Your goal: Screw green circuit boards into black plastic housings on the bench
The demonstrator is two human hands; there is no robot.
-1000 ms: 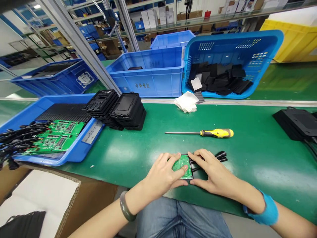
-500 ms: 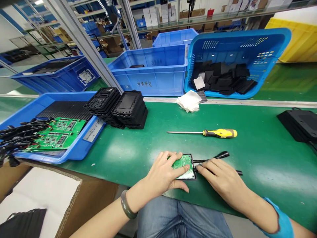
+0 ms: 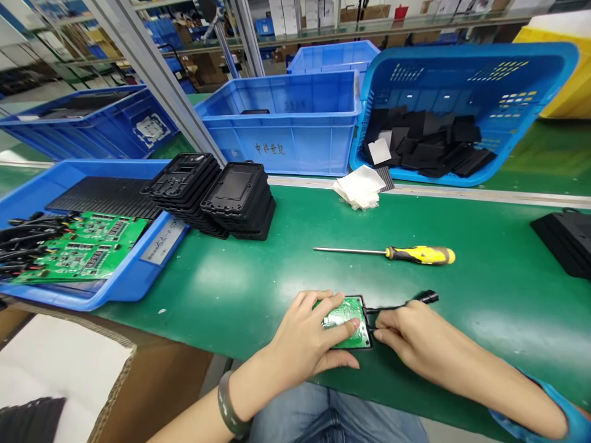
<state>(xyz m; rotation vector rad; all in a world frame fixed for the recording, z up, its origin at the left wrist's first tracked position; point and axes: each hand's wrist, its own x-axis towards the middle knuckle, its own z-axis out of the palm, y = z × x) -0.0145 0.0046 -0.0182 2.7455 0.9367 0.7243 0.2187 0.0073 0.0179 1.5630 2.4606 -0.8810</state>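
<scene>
A green circuit board (image 3: pixel 345 312) lies in a shallow black case (image 3: pixel 370 337) on the table in front of me. Spread across the board, the fingers of my left hand (image 3: pixel 307 335) press on its face, while the thumb lies along the near side and steadies the case. Two black cables leave the right side; the upper cable (image 3: pixel 385 308) ends in a black connector (image 3: pixel 430 297). At the case's right edge my right hand (image 3: pixel 415 332) pinches the lower cable (image 3: pixel 372 330) between thumb and fingers. The rest of that cable is hidden under the hand.
A yellow-handled screwdriver (image 3: pixel 421 255) lies beyond the case. Stacked black housings (image 3: pixel 240 203) stand left of it, near a blue tray (image 3: pixel 138 283) of wired boards. Behind are a blue bin (image 3: pixel 295 147), a blue basket (image 3: pixel 530 117) of black pads and white sheets (image 3: pixel 360 186).
My right hand has turned and closed its fingers on the lower cable beside the case. My left hand stays on the board. The whole view has shifted slightly.
</scene>
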